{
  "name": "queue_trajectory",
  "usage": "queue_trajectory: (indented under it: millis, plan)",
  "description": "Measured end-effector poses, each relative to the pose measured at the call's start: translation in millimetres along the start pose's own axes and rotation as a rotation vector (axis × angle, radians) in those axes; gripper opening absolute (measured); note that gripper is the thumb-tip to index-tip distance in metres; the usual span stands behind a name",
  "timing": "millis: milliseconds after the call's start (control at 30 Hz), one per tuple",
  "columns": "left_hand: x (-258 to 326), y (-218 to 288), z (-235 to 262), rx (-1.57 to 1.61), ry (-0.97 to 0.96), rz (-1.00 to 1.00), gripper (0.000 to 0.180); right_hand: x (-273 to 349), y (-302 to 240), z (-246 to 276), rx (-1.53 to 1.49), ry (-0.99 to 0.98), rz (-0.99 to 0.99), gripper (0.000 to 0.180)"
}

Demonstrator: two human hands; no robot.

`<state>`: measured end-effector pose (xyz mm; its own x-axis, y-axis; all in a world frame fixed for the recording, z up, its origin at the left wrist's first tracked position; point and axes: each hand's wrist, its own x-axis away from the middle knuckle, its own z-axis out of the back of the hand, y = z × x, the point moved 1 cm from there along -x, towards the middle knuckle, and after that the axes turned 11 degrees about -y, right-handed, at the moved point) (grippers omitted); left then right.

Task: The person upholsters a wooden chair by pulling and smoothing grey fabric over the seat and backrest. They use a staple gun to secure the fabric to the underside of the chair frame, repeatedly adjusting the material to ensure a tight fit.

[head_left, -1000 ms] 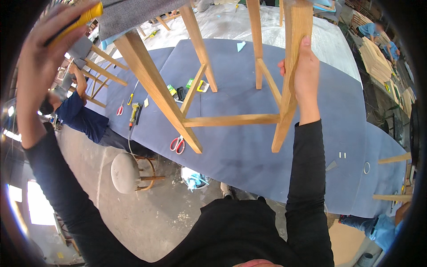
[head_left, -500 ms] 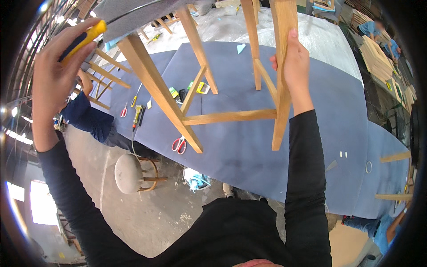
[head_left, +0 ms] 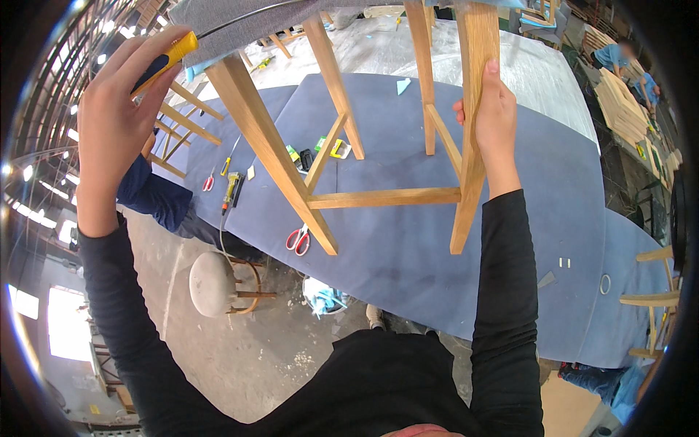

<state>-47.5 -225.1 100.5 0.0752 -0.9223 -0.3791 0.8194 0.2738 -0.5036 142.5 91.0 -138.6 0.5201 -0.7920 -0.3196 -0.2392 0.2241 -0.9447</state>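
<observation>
Gripping a yellow-and-black tool handle (head_left: 166, 62), the left hand (head_left: 109, 124) is holding it raised at the upper left, its thin metal shaft running along the grey upholstered seat (head_left: 218, 25) of a wooden stool (head_left: 378, 197). Wrapped around one of the stool's legs, the right hand (head_left: 489, 120) is clasping it below the seat. Lifted above a blue-covered worktable (head_left: 408, 247), the stool is hanging with its legs pointing down. Red-handled scissors (head_left: 297, 239) are lying on the table near its front edge, and a round padded stool (head_left: 212, 284) is standing on the floor beside it.
</observation>
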Motion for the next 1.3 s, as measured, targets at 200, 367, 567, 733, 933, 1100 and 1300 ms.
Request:
queue_trajectory:
  millis: [200,367,567,733,933,1100,1300]
  plan:
    - [1,3,-7,0.016,0.119,-0.05,0.037,3,-2,-1,0.012,0.014,-0.021,0.071]
    - [-8,-7,4,-0.382,0.216,-0.189,0.037,3,0,1,-0.012,0.015,-0.014,0.069]
    - [-4,0,0,-0.406,0.234,-0.127,0.035,6,-3,-1,0.055,-0.004,-0.036,0.071]
    - [-2,2,-4,-0.39,0.281,-0.208,0.034,4,3,2,0.04,-0.024,-0.01,0.07]
    - [8,1,-22,0.02,0.08,0.04,0.035,7,2,3,0.034,-0.025,-0.013,0.069]
    - [8,-1,-38,-0.27,0.236,-0.06,0.04,9,2,4,0.021,-0.043,0.002,0.069]
    - [-10,-35,-21,-0.582,0.36,-0.312,0.044,14,4,7,0.015,-0.071,-0.004,0.07]
